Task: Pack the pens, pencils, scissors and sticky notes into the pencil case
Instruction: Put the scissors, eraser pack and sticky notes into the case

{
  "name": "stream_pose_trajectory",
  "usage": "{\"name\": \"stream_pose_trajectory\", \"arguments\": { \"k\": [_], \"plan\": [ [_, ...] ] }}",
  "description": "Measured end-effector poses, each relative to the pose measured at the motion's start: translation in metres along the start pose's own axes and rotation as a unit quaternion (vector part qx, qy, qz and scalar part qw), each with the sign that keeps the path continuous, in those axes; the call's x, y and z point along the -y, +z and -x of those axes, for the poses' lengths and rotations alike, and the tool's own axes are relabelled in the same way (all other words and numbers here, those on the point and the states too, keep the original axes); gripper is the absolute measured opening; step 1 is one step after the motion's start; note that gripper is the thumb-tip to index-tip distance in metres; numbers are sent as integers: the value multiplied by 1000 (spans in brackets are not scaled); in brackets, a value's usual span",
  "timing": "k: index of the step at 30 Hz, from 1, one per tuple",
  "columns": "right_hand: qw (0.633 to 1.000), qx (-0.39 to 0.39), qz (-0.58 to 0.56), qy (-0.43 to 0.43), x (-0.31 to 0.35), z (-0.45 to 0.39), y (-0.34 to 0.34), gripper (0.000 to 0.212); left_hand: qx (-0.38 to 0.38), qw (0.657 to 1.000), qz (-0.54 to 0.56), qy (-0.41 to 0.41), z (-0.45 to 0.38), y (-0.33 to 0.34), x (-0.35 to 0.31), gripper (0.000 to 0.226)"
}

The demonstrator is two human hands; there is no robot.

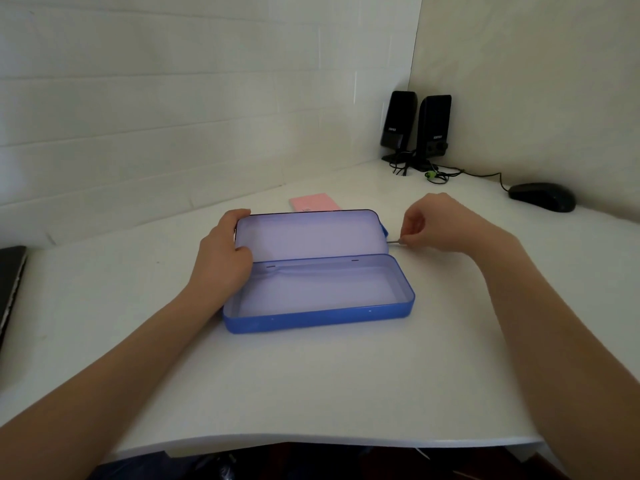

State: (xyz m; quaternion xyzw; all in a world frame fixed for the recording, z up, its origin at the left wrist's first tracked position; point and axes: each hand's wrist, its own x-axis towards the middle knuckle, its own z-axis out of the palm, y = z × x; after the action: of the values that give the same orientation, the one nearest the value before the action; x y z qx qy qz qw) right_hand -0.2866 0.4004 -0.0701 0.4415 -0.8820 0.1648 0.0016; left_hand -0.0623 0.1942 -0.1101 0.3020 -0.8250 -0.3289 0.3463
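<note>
Your left hand (pixel 221 258) grips the left end of the raised lid of the blue pencil case (pixel 318 299), fingers curled over the lid's top edge and thumb against its inner face, holding the lid upright. Your right hand (pixel 446 225) hovers just beyond the case's right end, fingers curled, pinching a thin grey pen or pencil (pixel 394 241); only its tip shows, pointing toward the lid, so you cannot tell which it is.

Under both hands lies the white desk (pixel 311 382), with the case's open tray in its middle, nothing visible inside. Behind the lid, touching the desk, sits the pink pad of sticky notes (pixel 311 201), partly hidden by the lid. Far right rear stand two black speakers (pixel 415 128), and a black mouse (pixel 542 196) rests near them.
</note>
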Motion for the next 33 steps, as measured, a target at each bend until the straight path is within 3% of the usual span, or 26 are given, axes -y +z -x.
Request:
{"name": "stream_pose_trajectory", "arguments": {
  "k": [8, 13, 17, 19, 26, 33],
  "plan": [
    [997, -75, 2, -8, 0, -4, -1, 5, -2, 1000, 10, 0, -2, 0, 3, 60],
    [999, 37, -2, 9, -1, -4, 3, 12, -6, 1000, 19, -7, -4, 0, 5, 57],
    [991, 111, -19, 72, -8, 0, -6, 32, -12, 999, 29, -9, -5, -3, 6, 56],
    [986, 139, 10, 90, -9, 0, -7, 32, -14, 999, 29, -11, -5, -3, 7, 55],
    [996, 74, 0, 44, -6, 0, -4, 11, -16, 1000, 24, -12, -6, -2, 8, 54],
    [999, 13, 36, 28, -3, 0, -5, 9, -40, 998, 41, -28, -11, -9, 13, 55]
  ]
}}
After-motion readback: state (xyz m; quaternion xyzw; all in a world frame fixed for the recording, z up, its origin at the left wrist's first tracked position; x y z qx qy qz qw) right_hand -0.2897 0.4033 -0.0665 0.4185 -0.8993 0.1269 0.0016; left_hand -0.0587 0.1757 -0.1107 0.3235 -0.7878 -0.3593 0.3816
